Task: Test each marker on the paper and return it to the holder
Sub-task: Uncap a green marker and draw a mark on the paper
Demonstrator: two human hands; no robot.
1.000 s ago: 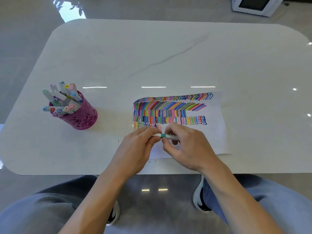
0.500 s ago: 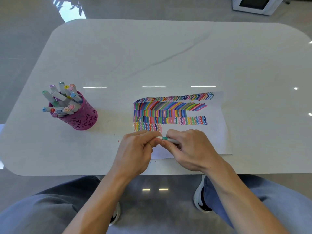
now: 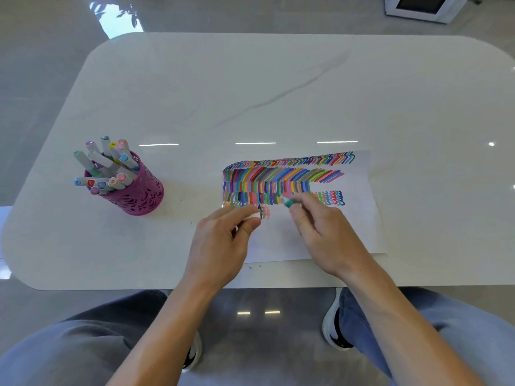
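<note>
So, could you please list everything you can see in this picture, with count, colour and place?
table: one, white with grey veins, fills the middle of the view
holder: one, pink cutout pattern, table's left part
markers in holder: about a dozen, grey bodies with coloured ends, leaning left
paper: one, white, rows of many-coloured strokes, table's near edge
marker: one, green band, in right hand, over the paper
cap: one, white, in left hand
white box: one, floor, top right
shoes: two, black and white, under the table
left hand: fingers pinch the cap
right hand: fingers hold the marker

Holder (image 3: 133,190) left of paper (image 3: 334,235); markers (image 3: 106,168) in holder.
</note>
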